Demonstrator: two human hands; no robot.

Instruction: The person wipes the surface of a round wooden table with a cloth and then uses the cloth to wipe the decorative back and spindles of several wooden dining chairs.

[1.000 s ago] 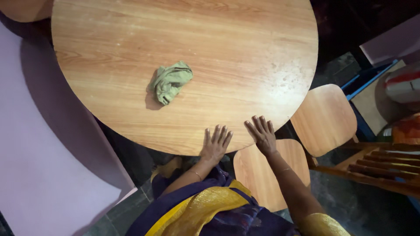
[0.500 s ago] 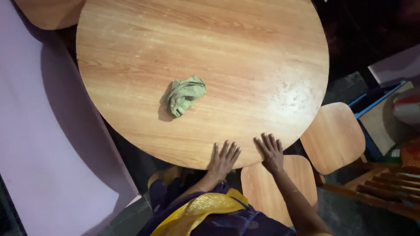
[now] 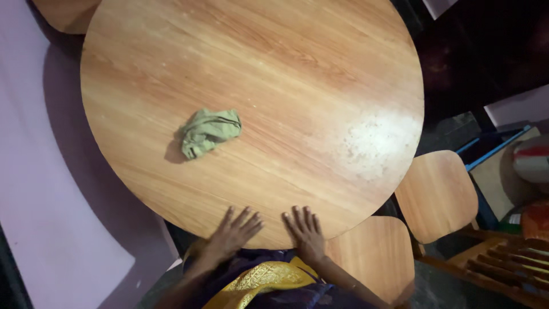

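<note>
Round wood-grain surface (image 3: 297, 74) fills most of view, w/ a pale glare patch at its right side. Two light wooden chair seats (image 3: 436, 193) tucked just beside its lower right edge. Pale lilac panel (image 3: 40, 217) along left. Dark stone floor (image 3: 457, 286) below; room at upper right dim. Slatted wooden frame (image 3: 503, 269) at bottom right corner.

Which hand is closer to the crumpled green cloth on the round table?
The left hand. It rests flat at the table edge, below the green cloth. The right hand lies further right on the same edge.
</note>
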